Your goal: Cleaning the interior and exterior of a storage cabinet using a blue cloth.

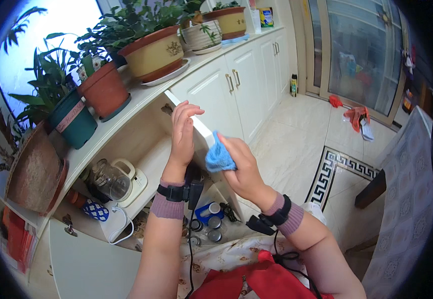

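An open white cabinet door (pixel 203 129) stands edge-up before me. My left hand (pixel 184 130) rests on its upper edge, fingers over the top, holding no loose object. Farther along the same edge, my right hand (pixel 240 160) grips a light blue cloth (pixel 218 155), which is pressed around the door's edge. Inside the cabinet, left of my hands, a glass jug (pixel 113 179) sits by a cream appliance base (pixel 139 187) with a white cord. Lower down are several lidded jars (pixel 214 235) and a blue tray (pixel 203 213). My fingers and the cloth hide part of the door edge.
Potted plants line the countertop, among them a yellow-brown pot (pixel 154 54), a terracotta-coloured pot (pixel 104 89) and a green pot (pixel 72 119). Another open door (pixel 93 261) is at lower left. A cloth-covered table (pixel 407 194) stands right; red plastic bags (pixel 356 116) lie on the floor.
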The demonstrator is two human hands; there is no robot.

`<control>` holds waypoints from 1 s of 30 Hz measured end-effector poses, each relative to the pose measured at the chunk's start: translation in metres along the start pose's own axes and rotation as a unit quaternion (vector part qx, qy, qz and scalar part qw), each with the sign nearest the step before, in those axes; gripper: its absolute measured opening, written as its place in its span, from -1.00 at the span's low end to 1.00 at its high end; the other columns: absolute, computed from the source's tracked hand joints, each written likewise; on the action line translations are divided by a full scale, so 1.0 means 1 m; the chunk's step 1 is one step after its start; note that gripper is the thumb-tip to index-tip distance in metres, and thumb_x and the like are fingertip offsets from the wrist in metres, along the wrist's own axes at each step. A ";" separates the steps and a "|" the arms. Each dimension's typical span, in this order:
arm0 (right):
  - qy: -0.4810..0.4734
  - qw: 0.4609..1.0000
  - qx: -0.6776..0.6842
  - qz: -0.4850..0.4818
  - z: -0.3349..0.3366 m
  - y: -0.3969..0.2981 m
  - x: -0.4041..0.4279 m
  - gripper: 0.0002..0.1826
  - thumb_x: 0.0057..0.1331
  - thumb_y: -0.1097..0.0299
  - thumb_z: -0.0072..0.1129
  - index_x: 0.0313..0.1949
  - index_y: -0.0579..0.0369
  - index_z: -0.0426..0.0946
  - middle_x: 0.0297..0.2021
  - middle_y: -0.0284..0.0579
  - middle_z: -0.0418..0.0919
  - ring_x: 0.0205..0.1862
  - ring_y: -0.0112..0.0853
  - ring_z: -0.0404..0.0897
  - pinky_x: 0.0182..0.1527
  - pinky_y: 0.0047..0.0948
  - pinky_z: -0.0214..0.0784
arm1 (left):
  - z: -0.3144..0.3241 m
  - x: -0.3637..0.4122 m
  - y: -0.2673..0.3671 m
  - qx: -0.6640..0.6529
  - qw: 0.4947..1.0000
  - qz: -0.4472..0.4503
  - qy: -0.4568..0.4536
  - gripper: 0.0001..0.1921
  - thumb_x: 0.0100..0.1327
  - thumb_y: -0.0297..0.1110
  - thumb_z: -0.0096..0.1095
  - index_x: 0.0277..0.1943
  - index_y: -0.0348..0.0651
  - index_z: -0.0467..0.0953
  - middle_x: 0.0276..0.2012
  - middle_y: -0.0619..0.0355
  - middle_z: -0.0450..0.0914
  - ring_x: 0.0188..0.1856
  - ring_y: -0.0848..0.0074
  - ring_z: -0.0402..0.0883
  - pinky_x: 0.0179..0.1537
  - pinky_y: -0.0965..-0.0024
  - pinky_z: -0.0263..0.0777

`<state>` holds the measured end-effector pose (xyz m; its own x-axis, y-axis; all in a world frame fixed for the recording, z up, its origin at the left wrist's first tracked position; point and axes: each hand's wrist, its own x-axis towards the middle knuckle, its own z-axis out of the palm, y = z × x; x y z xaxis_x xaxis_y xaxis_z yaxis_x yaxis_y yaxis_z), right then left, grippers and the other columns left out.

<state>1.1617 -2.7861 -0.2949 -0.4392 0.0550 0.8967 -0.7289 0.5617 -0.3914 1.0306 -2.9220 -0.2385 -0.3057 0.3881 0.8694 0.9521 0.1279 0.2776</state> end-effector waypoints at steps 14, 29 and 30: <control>-0.207 0.955 0.192 -0.094 0.014 0.000 0.086 -0.60 0.22 0.38 0.12 0.08 0.11 0.50 0.11 -0.13 0.52 0.18 -0.22 0.42 0.29 -0.21 0.07 | -0.009 -0.093 0.010 -0.235 0.947 -0.214 -0.048 0.11 -0.03 -0.24 0.44 0.47 -0.18 -0.23 0.37 0.01 0.07 0.43 0.29 0.03 0.39 0.20 -0.03; -0.249 0.909 0.271 0.195 0.095 0.085 0.146 -0.53 0.35 0.34 -0.10 0.21 0.21 0.38 0.11 -0.17 0.47 0.12 -0.44 0.39 0.21 -0.49 0.18 | -0.004 -0.117 0.030 -0.329 0.902 -0.270 0.069 0.29 -0.07 0.41 0.35 0.48 -0.25 -0.23 0.44 0.01 -0.02 0.44 0.35 0.05 0.38 0.26 -0.02; -0.248 0.907 0.276 0.198 0.091 0.078 0.138 -0.53 0.35 0.34 -0.10 0.21 0.21 0.38 0.11 -0.17 0.47 0.12 -0.44 0.39 0.21 -0.49 0.18 | -0.006 -0.117 0.030 -0.322 0.903 -0.276 0.069 0.31 -0.09 0.42 0.34 0.48 -0.25 -0.24 0.44 0.02 -0.01 0.43 0.35 0.06 0.38 0.26 -0.01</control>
<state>0.9961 -2.8102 -0.2202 -0.8066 -0.2935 0.5130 -0.5539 0.0725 -0.8294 1.0948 -2.9693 -0.3292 -0.7733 0.3037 0.5565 0.4732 -0.3078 0.8254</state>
